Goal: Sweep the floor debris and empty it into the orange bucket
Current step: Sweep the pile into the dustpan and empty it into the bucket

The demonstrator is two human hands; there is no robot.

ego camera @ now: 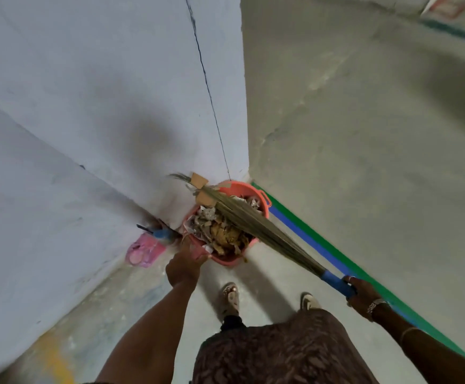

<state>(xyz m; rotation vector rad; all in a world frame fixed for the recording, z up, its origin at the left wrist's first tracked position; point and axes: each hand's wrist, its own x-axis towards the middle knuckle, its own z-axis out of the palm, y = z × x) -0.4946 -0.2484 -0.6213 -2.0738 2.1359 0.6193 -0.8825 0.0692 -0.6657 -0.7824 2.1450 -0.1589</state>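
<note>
The orange bucket (256, 191) stands on the floor at the foot of a wall corner, heaped with paper scraps, dry leaves and cardboard debris (220, 231). My left hand (184, 266) grips the bucket's near rim or handle. My right hand (361, 293) is closed on the blue handle of a grass broom (253, 220). The broom's bristles lie slantwise across the top of the bucket, tips reaching past its far left rim to the cardboard piece (199, 180).
A pale wall (101, 120) fills the left, its corner just behind the bucket. A pink object (142, 252) and a blue-handled tool (162, 232) lie at the wall's foot. Blue and green floor stripes (322, 245) run on the right. My feet (230, 297) stand near the bucket.
</note>
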